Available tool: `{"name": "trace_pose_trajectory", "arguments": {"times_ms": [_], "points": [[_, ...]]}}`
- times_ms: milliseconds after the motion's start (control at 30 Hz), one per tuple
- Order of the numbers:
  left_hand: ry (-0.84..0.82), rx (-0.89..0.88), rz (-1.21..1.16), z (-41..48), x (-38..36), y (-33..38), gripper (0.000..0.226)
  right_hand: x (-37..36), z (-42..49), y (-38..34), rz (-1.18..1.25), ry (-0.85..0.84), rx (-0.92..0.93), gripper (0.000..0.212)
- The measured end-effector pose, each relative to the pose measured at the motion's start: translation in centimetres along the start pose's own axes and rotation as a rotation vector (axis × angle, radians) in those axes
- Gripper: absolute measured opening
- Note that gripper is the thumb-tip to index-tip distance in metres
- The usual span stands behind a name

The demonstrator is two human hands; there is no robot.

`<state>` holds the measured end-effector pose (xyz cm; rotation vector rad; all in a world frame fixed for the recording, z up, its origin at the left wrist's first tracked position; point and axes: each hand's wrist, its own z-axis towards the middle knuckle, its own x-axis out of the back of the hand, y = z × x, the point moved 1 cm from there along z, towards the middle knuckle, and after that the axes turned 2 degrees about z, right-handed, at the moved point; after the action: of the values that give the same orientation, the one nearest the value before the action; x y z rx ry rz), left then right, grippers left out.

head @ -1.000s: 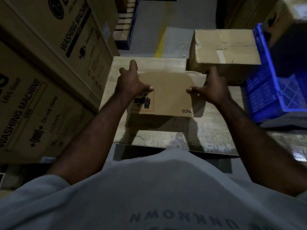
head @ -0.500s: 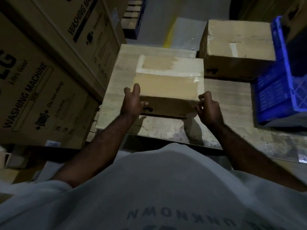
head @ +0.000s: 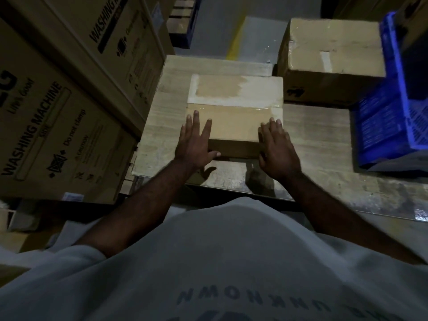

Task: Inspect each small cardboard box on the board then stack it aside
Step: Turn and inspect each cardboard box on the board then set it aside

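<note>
Pale wood, scuffed and stained toward its near edge, makes up the board (head: 162,126), which lies low in a dim storeroom. Past the board's far edge runs a grey floor (head: 213,26) with a yellow stripe (head: 234,45). Tall cartons (head: 58,135) printed "WASHING MACHINE" stand hard against the board's left side. A blue crate (head: 382,126) sits at the board's right end, and a taped brown parcel (head: 333,54) sits at its far right corner. The box (head: 234,117) lies flat on the board, left of the board's middle, with its long axis running left to right, parallel to the board's near edge. Its broad top faces up, the far half paler and the near half under glossy tape, and a narrow side faces the person. The left hand (head: 194,144) rests on the box's near left corner, fingers (head: 196,119) straight and spread on the top, thumb along the near side. The right hand (head: 275,147) rests on the near right corner, fingers (head: 272,126) straight and close together on the top. Neither hand curls round the box. A grey shirt (head: 231,262) fills the view below the board's near edge.
</note>
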<state>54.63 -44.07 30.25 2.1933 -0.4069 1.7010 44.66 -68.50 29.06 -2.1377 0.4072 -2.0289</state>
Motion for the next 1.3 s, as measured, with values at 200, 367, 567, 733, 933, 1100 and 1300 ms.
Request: {"name": "trace_pose_trajectory", "arguments": {"times_ms": [200,367,567,733,933,1100,1300], "points": [[-0.070,-0.018,0.046,0.5,-0.4,0.0,0.125,-0.3,0.3,-0.2,-0.131,-0.087,-0.014,0.103],[-0.076,0.002,0.013,0.8,0.0,0.3,0.127,-0.3,0.5,-0.1,-0.134,-0.099,0.006,0.100],[-0.050,0.048,0.023,1.4,1.0,1.3,0.124,0.3,1.7,-0.5,-0.159,-0.033,0.006,0.081],[0.124,0.009,0.027,3.3,1.5,0.6,0.093,0.7,2.7,-0.3,-0.132,0.044,0.036,0.064],[-0.092,0.062,-0.078,6.3,2.1,-1.3,0.082,1.7,7.0,1.5,-0.021,-0.078,-0.085,0.089],[-0.156,0.075,-0.099,8.0,3.1,-2.1,0.072,2.5,9.5,1.9,0.021,-0.134,-0.148,0.085],[-0.180,0.105,-0.163,8.0,3.1,-1.9,0.078,2.1,9.9,1.5,0.048,-0.098,-0.178,0.083]]}}
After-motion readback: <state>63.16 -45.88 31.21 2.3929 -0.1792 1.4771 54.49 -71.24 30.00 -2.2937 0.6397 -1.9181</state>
